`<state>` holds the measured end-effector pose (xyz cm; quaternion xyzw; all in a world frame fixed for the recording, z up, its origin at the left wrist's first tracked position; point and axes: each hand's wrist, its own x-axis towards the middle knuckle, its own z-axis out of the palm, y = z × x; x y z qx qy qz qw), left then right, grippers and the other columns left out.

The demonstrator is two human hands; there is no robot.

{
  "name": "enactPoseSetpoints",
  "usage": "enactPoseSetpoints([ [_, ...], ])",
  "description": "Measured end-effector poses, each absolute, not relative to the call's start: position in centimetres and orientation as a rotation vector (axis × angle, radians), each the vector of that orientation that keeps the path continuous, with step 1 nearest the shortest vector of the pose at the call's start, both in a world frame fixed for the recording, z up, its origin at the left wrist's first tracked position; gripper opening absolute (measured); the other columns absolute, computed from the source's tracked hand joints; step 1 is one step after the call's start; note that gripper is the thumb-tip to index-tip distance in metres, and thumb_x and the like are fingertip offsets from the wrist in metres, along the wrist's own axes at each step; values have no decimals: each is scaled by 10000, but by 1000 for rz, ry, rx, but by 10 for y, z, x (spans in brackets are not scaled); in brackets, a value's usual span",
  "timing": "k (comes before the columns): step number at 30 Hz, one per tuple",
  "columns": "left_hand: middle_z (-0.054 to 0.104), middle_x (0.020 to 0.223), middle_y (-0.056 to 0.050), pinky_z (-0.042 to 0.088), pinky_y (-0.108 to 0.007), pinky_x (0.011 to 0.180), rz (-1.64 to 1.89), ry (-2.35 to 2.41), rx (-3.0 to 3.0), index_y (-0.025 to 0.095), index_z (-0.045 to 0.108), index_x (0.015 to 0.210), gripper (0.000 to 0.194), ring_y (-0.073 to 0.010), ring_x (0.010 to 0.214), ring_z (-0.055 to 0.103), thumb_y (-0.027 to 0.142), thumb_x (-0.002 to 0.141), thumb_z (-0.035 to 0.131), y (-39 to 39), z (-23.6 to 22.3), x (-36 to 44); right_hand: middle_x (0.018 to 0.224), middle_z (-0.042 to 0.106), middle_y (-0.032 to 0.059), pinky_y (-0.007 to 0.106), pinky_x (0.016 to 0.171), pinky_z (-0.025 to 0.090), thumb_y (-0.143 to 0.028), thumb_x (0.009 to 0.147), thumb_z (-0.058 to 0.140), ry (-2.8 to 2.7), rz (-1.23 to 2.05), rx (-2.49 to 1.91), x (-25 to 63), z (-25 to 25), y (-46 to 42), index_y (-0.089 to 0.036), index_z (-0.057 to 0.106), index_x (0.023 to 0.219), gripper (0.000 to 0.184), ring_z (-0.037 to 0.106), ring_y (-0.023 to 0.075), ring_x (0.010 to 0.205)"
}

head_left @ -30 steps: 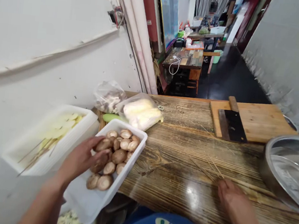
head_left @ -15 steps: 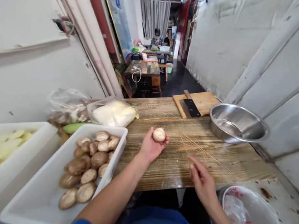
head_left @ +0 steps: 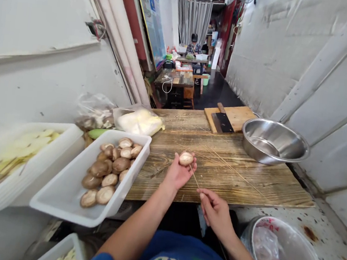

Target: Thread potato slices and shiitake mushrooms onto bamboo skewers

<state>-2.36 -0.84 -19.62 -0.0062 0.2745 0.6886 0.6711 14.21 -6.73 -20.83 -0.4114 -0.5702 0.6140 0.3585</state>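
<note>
Cupped in my left hand (head_left: 178, 175) is a shiitake mushroom (head_left: 186, 158), its pale underside facing up. My right hand (head_left: 214, 210) pinches a thin wooden skewer (head_left: 195, 177) near its lower end. The skewer's far tip reaches the mushroom's near edge; whether it has pierced the cap I cannot tell. More loose skewers (head_left: 232, 168) lie across the wooden table (head_left: 158, 178) beyond my hands. To the left, a white plastic tub (head_left: 59, 200) holds several brown mushrooms (head_left: 121, 164), some cap up and some underside up.
A cleaver (head_left: 223, 122) rests on a cutting board (head_left: 244, 115) beside a steel basin (head_left: 275, 141). Bagged food (head_left: 138, 121) sits at the back left. A tub of sliced potato-like pieces (head_left: 72, 135) is far left, a bucket (head_left: 303, 253) lower right. A person (head_left: 194, 44) sits in the distance.
My right hand has moved left and toward me, and now holds a skewer against the mushroom. My left hand still holds the mushroom. The camera view has shifted.
</note>
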Motion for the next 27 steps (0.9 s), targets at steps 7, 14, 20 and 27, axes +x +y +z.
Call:
enactPoseSetpoints([
  [7, 668, 920, -74, 446, -231, 540, 1538, 711, 23, 199, 574, 947, 183, -129, 639, 598, 339, 879, 477, -31, -203, -29, 573, 568, -23, 212, 422, 424, -437, 901, 475, -1686, 1193, -1082, 158, -208, -40, -172, 640, 1036, 340, 515, 106, 434],
  [14, 650, 779, -54, 415, -219, 511, 1592, 1025, 259, 148, 594, 898, 259, -158, 681, 620, 369, 764, 588, -67, -234, -32, 913, 684, 106, 304, 797, 477, -132, 893, 465, -2388, 206, -1422, 158, -192, 73, -119, 680, 907, 216, 632, 202, 854],
  [20, 650, 761, -54, 427, -230, 567, 1560, 908, 259, 157, 584, 922, 299, -149, 700, 598, 412, 764, 582, -73, -248, -42, 976, 651, 51, 360, 797, 514, -247, 920, 540, -2673, 133, -1454, 98, -207, 101, -128, 631, 966, 157, 626, 166, 880],
  [27, 644, 765, -70, 400, -232, 544, 1574, 760, 171, 146, 569, 952, 294, -146, 661, 578, 382, 780, 600, -72, -252, -49, 1146, 590, 86, 393, 813, 519, -303, 913, 554, -2911, 5, -1478, 46, -210, 105, -146, 566, 1149, 284, 605, 197, 959],
])
